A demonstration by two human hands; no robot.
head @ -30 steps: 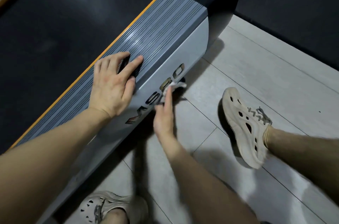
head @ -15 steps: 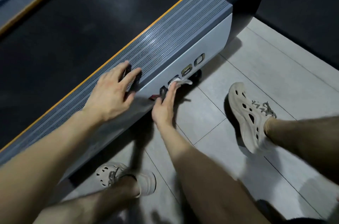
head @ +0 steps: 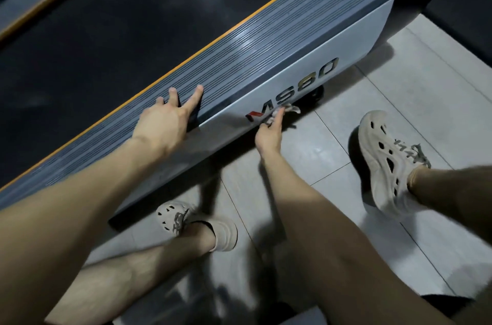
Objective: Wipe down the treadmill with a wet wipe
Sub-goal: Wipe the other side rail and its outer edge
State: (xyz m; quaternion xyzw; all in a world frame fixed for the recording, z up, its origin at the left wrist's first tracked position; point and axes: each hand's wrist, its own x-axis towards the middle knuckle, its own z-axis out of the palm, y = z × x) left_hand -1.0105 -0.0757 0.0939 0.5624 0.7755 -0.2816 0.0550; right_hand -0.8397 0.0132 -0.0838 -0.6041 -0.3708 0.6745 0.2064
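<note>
The left grip (head: 165,122) lies released, fingers (head: 195,97) spread on the ribbed rail (head: 266,39) of the treadmill (head: 133,18), probably bracing the crouch. Right of it, the right grip (head: 269,133) grasps the wet wipe (head: 291,109), bunched under its fingertips (head: 281,111) against the logo (head: 292,87) on the side panel (head: 354,42), apparently to scrub there.

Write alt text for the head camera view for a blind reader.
A person's right hand holds a wet wipe against the treadmill's grey side panel by its MS80 lettering, while the left hand rests on the ribbed side rail.
</note>
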